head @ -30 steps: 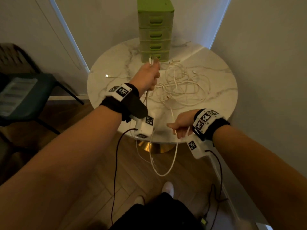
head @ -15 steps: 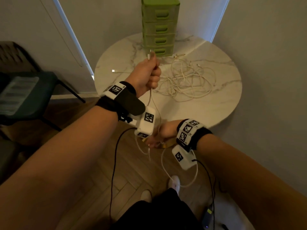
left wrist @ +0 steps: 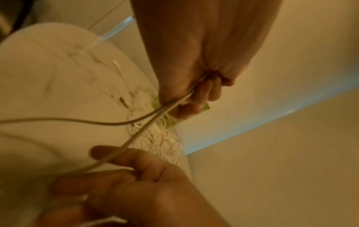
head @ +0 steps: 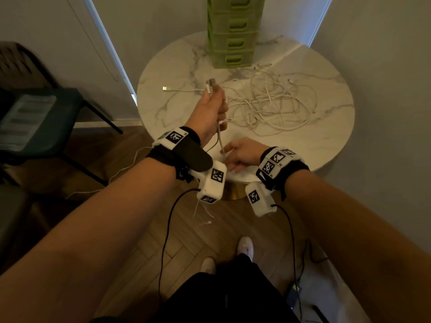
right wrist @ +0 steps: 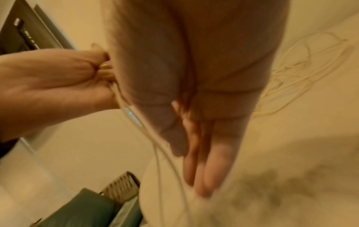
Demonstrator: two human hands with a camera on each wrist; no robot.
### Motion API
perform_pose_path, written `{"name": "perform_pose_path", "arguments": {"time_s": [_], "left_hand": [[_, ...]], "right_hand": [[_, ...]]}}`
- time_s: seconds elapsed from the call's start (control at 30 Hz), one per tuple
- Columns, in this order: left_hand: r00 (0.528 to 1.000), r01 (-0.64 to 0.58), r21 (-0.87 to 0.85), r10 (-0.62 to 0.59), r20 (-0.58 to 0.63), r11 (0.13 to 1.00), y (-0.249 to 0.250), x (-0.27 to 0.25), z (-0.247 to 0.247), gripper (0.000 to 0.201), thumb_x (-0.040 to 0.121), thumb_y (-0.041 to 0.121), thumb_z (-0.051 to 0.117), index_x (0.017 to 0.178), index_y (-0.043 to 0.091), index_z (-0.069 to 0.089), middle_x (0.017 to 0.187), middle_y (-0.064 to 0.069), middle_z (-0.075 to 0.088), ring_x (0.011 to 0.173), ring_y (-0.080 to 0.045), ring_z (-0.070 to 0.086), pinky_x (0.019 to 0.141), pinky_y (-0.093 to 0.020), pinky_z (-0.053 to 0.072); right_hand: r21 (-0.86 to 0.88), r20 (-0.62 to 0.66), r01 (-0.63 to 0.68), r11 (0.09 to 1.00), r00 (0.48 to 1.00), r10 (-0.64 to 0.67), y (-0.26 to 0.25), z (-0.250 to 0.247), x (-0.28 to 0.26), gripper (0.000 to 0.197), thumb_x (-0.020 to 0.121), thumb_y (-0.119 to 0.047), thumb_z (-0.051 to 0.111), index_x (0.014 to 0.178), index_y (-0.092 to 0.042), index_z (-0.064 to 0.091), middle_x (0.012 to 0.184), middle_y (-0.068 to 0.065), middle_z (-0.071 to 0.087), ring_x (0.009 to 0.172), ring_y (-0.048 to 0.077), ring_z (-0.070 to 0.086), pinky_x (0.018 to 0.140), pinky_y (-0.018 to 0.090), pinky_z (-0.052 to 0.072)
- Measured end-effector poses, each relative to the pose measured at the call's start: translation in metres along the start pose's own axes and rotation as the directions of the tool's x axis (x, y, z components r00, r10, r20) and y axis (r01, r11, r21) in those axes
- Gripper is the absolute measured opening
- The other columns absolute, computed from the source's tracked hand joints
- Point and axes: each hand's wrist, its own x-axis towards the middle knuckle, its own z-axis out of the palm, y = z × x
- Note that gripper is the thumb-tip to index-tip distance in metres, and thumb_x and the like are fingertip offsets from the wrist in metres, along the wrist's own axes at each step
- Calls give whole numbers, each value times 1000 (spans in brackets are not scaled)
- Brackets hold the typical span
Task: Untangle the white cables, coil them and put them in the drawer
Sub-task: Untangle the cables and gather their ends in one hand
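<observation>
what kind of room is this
Probably a corner of a home. A small round marble table stands against the walls on a herringbone wood floor, with a dark chair and green plastic drawers.

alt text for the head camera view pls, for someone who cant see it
A person's left hand grips a white cable above a round marble table while the right hand, fingers straight, reaches toward it. A tangle of cables lies before a closed green drawer unit.
</observation>
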Motion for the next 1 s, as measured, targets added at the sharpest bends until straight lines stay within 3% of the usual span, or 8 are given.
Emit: {"name": "perform_pose_path", "arguments": {"time_s": [0.1, 0.27, 0.37, 0.43, 0.57, 0.63, 0.83, 1.0], "left_hand": [[998, 6, -110, -13, -60, 994, 0, 15, 1, 31, 100, 40, 28, 76, 23, 35, 52, 11, 28, 46, -5, 20, 48, -20, 26], [997, 58, -1, -58, -42, 998, -8, 48, 2, 36, 100, 41, 27, 70, 22, 31, 52, 9, 26, 42, -4, 17, 39, -18, 18], [993, 113, 96, -109, -47, 989, -11, 69, 7, 34, 100, 41, 30, 72, 22, 32, 55, 7, 26, 42, -4, 19, 39, -17, 19], [988, 148, 151, -140, -66, 977, -15, 82, 12, 32, 99, 40, 34, 73, 21, 33, 57, 7, 27, 42, -4, 21, 39, -17, 21], [971, 236, 162, -225, -83, 958, -22, 103, 25, 36, 97, 41, 39, 69, 21, 33, 57, 5, 27, 41, -5, 21, 38, -17, 20], [966, 249, 162, -233, -115, 955, -24, 114, 30, 37, 97, 43, 40, 68, 21, 33, 55, 5, 27, 40, -5, 22, 38, -18, 21], [964, 227, 102, -209, -162, 968, -14, 141, 44, 35, 95, 37, 48, 66, 21, 38, 45, 12, 30, 38, -4, 21, 36, -17, 20], [987, 128, 202, -106, -117, 971, -13, 150, 56, 23, 95, 33, 50, 81, 15, 51, 64, 3, 45, 47, -6, 32, 44, -18, 29]], "right_hand": [[-23, -282, -10, 1000, 959, 3, 12, -23, 24, 40, 86, -2, 51, 125, -10, 54, 89, 14, 63, 61, 18, 57, 65, 33, 54], [11, -291, -1, 1000, 957, 4, 18, -49, 56, 45, 93, -16, 39, 138, -21, 39, 70, 10, 64, 53, 18, 56, 43, 22, 45], [-151, -330, 20, 988, 942, -70, 16, -59, 75, 49, 92, -11, 39, 140, -21, 36, 93, 20, 66, 62, 21, 55, 57, 28, 50], [-287, -294, -4, 958, 952, -84, 17, -63, 83, 42, 91, -9, 41, 134, -11, 42, 105, 25, 66, 71, 24, 56, 69, 38, 55], [-146, -279, 43, 988, 957, -83, 19, -65, 85, 30, 93, -28, 46, 96, -2, 60, 84, 24, 69, 52, 26, 58, 53, 34, 53], [-125, -390, 158, 980, 900, -195, 18, -70, 82, 39, 89, -40, 51, 79, -3, 59, 75, 19, 69, 58, 28, 61, 58, 35, 52], [-285, -655, 520, 805, 507, -560, 11, -100, 75, 22, 87, -18, 58, 69, -7, 61, 66, 9, 56, 65, 17, 50, 63, 23, 37], [30, -725, 684, 729, 518, -455, -14, -123, 74, 28, 88, 4, 41, 91, -19, 56, 84, -4, 54, 69, 13, 54, 67, 23, 50]]}}
